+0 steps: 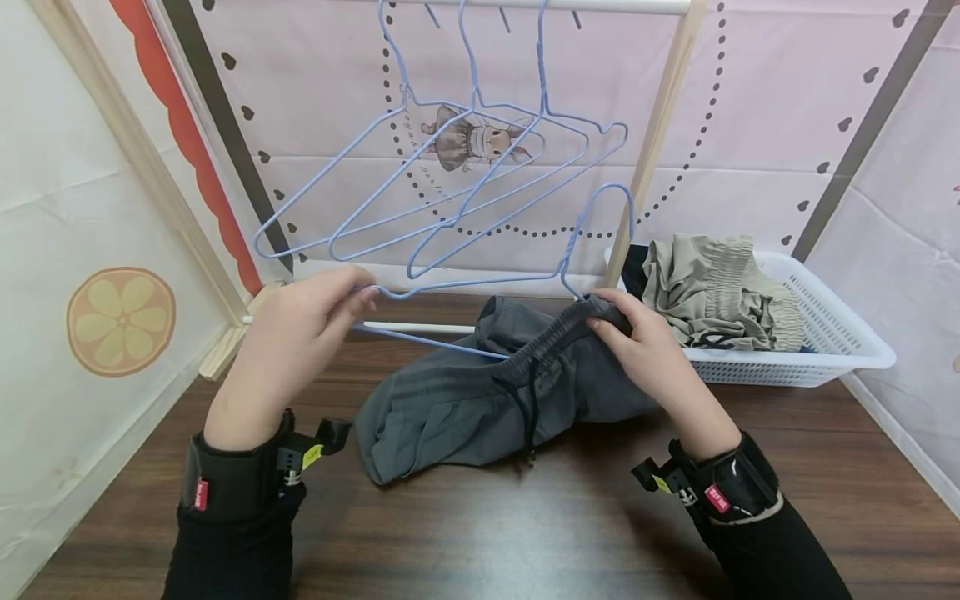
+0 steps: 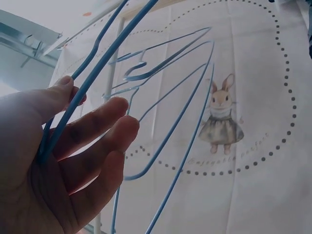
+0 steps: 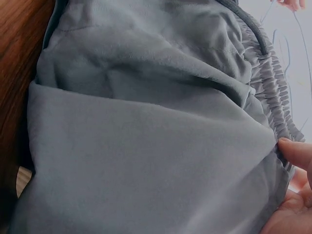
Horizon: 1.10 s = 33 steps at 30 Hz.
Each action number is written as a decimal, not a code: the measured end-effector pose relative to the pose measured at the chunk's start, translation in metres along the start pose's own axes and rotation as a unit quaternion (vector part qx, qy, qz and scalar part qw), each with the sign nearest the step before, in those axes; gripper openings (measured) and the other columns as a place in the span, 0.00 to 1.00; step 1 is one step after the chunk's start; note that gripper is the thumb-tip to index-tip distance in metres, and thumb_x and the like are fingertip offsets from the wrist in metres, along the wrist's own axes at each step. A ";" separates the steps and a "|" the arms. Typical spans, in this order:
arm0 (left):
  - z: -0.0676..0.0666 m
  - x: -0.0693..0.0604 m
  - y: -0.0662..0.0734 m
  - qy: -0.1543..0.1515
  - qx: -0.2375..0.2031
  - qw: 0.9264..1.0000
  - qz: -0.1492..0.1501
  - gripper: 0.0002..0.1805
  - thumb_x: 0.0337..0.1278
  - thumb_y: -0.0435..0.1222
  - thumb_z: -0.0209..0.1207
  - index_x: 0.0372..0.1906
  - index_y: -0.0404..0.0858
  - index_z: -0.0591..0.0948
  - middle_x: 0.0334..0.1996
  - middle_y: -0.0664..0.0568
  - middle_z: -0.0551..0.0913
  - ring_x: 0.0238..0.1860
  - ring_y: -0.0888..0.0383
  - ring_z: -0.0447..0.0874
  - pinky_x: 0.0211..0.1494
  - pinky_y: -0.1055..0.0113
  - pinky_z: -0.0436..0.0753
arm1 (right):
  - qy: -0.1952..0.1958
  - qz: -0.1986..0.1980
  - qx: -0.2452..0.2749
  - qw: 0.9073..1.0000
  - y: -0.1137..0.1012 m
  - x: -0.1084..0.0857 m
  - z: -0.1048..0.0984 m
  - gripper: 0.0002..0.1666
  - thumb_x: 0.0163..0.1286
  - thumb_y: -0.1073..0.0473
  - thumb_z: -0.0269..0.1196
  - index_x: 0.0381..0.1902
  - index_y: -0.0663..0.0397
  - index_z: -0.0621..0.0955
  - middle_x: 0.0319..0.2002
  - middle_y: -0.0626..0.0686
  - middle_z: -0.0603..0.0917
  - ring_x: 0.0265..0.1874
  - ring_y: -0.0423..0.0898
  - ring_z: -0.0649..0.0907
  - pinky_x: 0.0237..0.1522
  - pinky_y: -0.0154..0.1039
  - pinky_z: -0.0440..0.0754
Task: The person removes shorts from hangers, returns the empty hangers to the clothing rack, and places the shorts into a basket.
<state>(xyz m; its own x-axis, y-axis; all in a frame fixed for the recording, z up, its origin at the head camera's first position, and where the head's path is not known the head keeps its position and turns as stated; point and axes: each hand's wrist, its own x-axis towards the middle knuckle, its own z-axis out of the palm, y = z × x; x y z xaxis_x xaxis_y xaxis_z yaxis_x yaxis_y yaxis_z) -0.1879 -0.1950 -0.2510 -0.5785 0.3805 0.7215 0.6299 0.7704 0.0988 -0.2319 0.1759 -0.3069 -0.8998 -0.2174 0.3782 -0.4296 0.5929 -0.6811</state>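
My left hand [image 1: 292, 346] holds the left end of a blue wire hanger [image 1: 480, 284]. In the left wrist view the hanger's bent wire [image 2: 90, 80] lies between the thumb and the loosely bent fingers. The hanger's right end goes into the waistband of dark grey drawstring pants [image 1: 457, 417], where it is hidden by cloth. With thumb and fingers my right hand [image 1: 648, 346] pinches that elastic waistband at its right side. The pants rest bunched on the table, black cords hanging in front. In the right wrist view the grey cloth [image 3: 146, 151] fills most of the picture.
Several blue hangers [image 1: 474, 79] hang from the white rail [image 1: 630, 5] of a wooden rack [image 1: 663, 125] behind. A white basket [image 1: 847, 342] at right holds khaki clothing [image 1: 697, 283] and dark cloth. A lower white bar [image 1: 427, 327] crosses behind the pants.
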 end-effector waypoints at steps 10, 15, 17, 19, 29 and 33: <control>-0.013 -0.004 -0.002 0.037 0.033 0.999 -0.002 0.06 0.62 0.30 0.62 0.42 0.36 0.80 0.23 0.51 0.79 0.22 0.59 0.71 0.26 0.63 0.69 | -0.001 0.002 -0.008 1.000 0.004 0.003 0.001 0.22 0.74 0.55 0.59 0.64 0.52 0.74 0.58 0.60 0.77 0.59 0.57 0.74 0.59 0.58 0.66; -0.015 -0.005 -0.002 0.046 0.045 0.998 -0.011 0.07 0.61 0.31 0.63 0.43 0.35 0.80 0.22 0.49 0.79 0.22 0.56 0.72 0.25 0.61 0.70 | -0.004 -0.001 -0.012 1.000 0.005 0.003 0.001 0.24 0.73 0.55 0.59 0.64 0.53 0.73 0.57 0.60 0.78 0.60 0.57 0.74 0.59 0.58 0.66; -0.016 -0.005 -0.002 0.053 0.049 0.997 -0.016 0.07 0.61 0.31 0.63 0.43 0.35 0.80 0.23 0.48 0.79 0.22 0.55 0.73 0.26 0.61 0.71 | -0.007 -0.001 -0.015 1.000 0.005 0.003 0.001 0.24 0.73 0.55 0.60 0.64 0.52 0.73 0.56 0.59 0.79 0.60 0.57 0.74 0.59 0.58 0.66; -0.018 -0.006 -0.003 0.061 0.053 0.996 -0.022 0.07 0.61 0.30 0.63 0.42 0.35 0.80 0.22 0.48 0.79 0.23 0.54 0.73 0.26 0.60 0.71 | -0.009 -0.001 -0.018 1.000 0.006 0.004 0.001 0.24 0.73 0.56 0.60 0.64 0.52 0.73 0.55 0.59 0.79 0.60 0.57 0.74 0.59 0.58 0.66; -0.030 -0.010 -0.006 0.085 0.057 0.993 -0.056 0.07 0.61 0.30 0.63 0.42 0.32 0.81 0.24 0.44 0.81 0.25 0.51 0.76 0.32 0.66 0.67 | -0.022 0.012 -0.034 0.999 0.013 0.007 0.000 0.25 0.73 0.57 0.59 0.66 0.52 0.72 0.58 0.59 0.78 0.63 0.58 0.72 0.60 0.60 0.65; -0.035 -0.013 -0.007 0.090 0.056 0.992 -0.073 0.07 0.62 0.31 0.63 0.42 0.33 0.81 0.24 0.43 0.81 0.25 0.50 0.76 0.32 0.66 0.66 | -0.025 0.020 -0.040 0.999 0.016 0.008 -0.001 0.26 0.73 0.57 0.59 0.67 0.52 0.71 0.58 0.60 0.78 0.63 0.59 0.71 0.60 0.60 0.65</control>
<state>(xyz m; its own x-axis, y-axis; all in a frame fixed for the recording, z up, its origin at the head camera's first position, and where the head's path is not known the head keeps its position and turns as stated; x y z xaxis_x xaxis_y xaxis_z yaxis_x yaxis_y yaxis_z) -0.1669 -0.2237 -0.2368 -0.5508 0.1707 0.8170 0.4795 0.8659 0.1423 -0.2457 0.1839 -0.3142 -0.9200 -0.2293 0.3180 -0.3869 0.6617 -0.6423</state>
